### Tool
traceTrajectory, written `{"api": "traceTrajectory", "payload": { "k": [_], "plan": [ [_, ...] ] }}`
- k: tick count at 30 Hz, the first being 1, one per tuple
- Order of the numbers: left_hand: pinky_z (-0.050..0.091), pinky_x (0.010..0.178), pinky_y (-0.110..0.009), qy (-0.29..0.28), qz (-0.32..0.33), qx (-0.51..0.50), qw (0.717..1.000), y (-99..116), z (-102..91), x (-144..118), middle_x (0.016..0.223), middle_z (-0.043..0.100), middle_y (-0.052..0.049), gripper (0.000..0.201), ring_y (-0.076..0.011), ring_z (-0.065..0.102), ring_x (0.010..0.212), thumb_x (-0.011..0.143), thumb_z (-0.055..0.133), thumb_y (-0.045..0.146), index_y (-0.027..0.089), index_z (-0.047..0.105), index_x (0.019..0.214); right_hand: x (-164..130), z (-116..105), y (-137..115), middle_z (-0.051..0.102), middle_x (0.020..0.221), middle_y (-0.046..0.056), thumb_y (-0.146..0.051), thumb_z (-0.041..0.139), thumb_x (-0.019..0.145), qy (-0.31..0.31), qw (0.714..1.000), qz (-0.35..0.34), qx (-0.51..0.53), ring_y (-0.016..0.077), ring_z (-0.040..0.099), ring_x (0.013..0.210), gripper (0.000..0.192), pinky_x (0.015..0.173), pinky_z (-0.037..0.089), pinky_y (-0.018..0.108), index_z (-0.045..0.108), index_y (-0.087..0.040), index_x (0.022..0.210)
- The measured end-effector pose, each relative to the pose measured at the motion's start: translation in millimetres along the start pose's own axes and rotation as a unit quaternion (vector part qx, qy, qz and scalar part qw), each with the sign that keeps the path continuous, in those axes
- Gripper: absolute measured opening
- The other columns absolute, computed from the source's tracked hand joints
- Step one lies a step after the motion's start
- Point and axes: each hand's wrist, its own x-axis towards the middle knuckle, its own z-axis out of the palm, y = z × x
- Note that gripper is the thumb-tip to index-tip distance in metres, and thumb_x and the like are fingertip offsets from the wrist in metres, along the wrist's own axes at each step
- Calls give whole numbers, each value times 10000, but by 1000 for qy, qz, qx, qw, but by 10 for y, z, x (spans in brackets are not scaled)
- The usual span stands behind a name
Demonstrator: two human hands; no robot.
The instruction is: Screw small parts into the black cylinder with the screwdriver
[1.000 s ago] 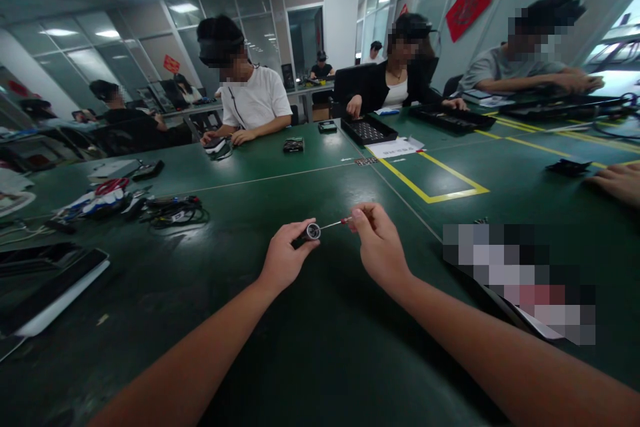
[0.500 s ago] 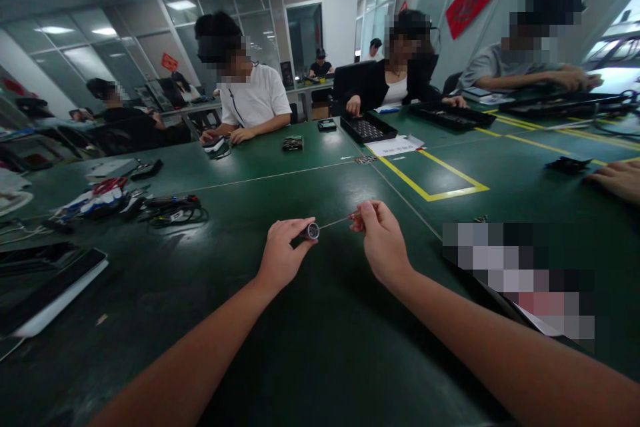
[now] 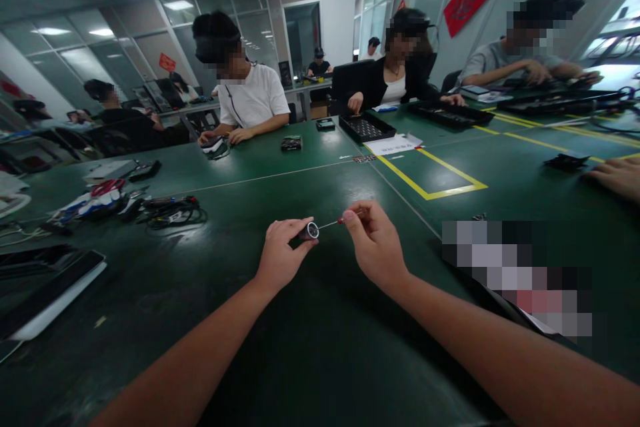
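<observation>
Cylinder (image 3: 311, 231) at left hand (image 3: 281, 257) fingertips

Two hands at work: left hand (image 3: 280, 257) and right hand (image 3: 376, 245). One small cylindrical part (image 3: 310, 231) and one thin screwdriver (image 3: 334, 222) between them. One co-worker's hand (image 3: 616, 177) at three o'clock. Three seated people at twelve o'clock. One black tray (image 3: 367, 127), one white sheet (image 3: 395, 145), one cable heap (image 3: 173, 210) at ten o'clock.

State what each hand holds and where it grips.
Left hand pinches a small cylindrical part around its body; right hand holds a thin screwdriver by its red handle.
</observation>
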Motion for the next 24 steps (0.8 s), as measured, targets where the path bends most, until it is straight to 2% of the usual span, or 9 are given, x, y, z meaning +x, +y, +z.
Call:
{"api": "traceTrajectory", "payload": {
  "k": [5, 12, 17, 24],
  "plan": [
    [423, 1009, -471, -11, 2, 0, 1000, -14, 10, -10, 1152, 712, -33, 439, -249, 621, 1061, 844, 781, 185, 297, 675, 1255, -22, -19, -54, 688, 842, 9, -374, 603, 963, -29, 998, -29, -46, 172, 648, 737, 153, 657, 482, 300, 644, -234, 1011],
    [424, 994, -470, -11, -2, 8, 1000, -50, 31, -7, 1116, 705, -29, 450, -241, 622, 1041, 841, 773, 170, 306, 672, 1259, -20, -34, -114, 647, 772, -2, -304, 551, 979, 6, 990, -84, -112, 164, 626, 705, 121, 659, 462, 293, 606, -223, 907],
    [418, 1012, -482, -15, -8, 6, 1000, -51, 33, -8, 1120, 699, -33, 451, -245, 618, 1054, 838, 769, 165, 309, 674, 1255, -10, -49, -126, 621, 740, -17, -315, 544, 986, 9, 992, -74, -105, 149, 585, 650, 130, 614, 435, 281, 600, -228, 909],
    [424, 991, -483, -20, 5, 7, 1000, -53, 33, -8, 1107, 687, -43, 426, -242, 607, 1039, 856, 756, 181, 316, 678, 1253, -4, -42, -108, 624, 754, -12, -334, 540, 990, -36, 993, -64, -87, 152, 591, 669, 143, 625, 434, 281, 604, -226, 920]
  ]
}}
